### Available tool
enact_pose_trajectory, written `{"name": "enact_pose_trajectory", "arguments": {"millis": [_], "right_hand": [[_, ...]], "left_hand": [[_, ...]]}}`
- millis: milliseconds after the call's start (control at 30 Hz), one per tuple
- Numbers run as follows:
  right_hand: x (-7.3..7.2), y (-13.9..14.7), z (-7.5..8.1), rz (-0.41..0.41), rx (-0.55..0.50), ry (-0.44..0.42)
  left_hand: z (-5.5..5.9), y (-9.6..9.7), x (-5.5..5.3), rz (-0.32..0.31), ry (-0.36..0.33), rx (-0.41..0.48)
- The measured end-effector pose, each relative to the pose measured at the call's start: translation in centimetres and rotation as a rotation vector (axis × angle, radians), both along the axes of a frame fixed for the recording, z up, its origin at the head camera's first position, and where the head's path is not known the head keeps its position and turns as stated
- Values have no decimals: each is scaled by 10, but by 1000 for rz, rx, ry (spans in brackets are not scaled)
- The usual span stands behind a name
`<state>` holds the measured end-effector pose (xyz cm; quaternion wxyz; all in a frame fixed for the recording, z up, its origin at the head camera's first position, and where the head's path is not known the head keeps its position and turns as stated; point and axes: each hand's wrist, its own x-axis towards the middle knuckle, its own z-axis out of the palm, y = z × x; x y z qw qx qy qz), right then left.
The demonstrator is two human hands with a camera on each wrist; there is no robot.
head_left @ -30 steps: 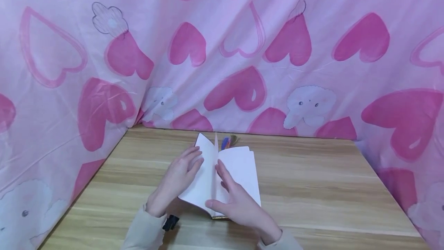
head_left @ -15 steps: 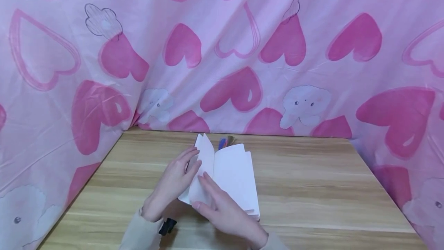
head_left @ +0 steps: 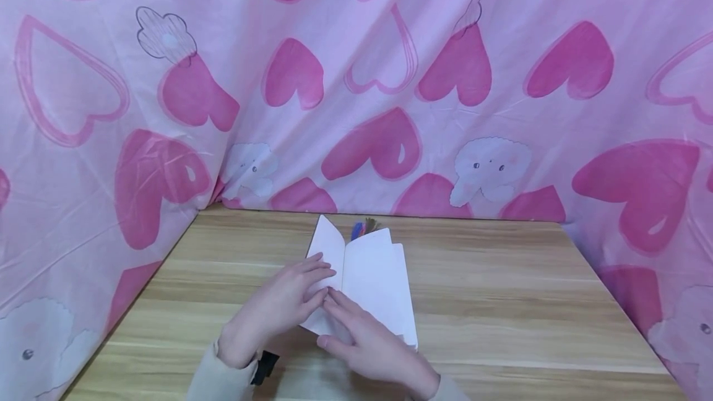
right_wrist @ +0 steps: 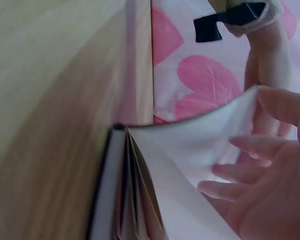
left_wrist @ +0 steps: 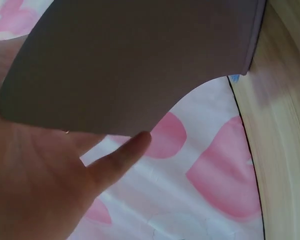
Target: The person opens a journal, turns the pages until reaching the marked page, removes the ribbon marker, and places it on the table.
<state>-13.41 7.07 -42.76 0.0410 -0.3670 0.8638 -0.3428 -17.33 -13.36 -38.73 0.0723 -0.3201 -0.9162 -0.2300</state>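
An open notebook [head_left: 367,280] with blank white pages stands on the table, its left cover and leaf tilted up. My left hand [head_left: 286,296] lies over the left page with fingers extended. The left wrist view shows the dark outer cover [left_wrist: 125,65] in front of my palm, the thumb at its edge. My right hand [head_left: 375,342] touches the lower part of the left page, its fingertips close to the left hand's. In the right wrist view, its thumb is at the cover's corner and its fingers reach along the white leaf [right_wrist: 190,145].
Blue and olive tassels [head_left: 364,228] stick out behind the notebook's top. A black clip-like piece [head_left: 265,367] sits at the left wrist. The wooden table [head_left: 501,302] is backed by a pink heart-patterned cloth [head_left: 345,110].
A leaf upright at the spine has swung left and now lies against the left page. My right hand moved left with it; my left hand shifted right over the page.
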Motion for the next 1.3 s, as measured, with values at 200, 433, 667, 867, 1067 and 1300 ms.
{"name": "enact_pose_trajectory", "arguments": {"millis": [200,433,667,867,1067,1300], "right_hand": [[-2,9,8,20,134,52],[-6,17,16,-50,199,137],[-22,33,11,-89,264,200],[-31,53,6,-43,359,92],[-32,68,2,-34,410,9],[-34,74,1,-44,408,-24]], "left_hand": [[-1,-3,2,40,-26,-62],[-1,-6,1,60,-2,-64],[-4,-13,1,84,24,-65],[-6,-16,1,106,-6,-69],[-8,-10,1,102,-47,-79],[-8,-9,1,111,-68,-62]]}}
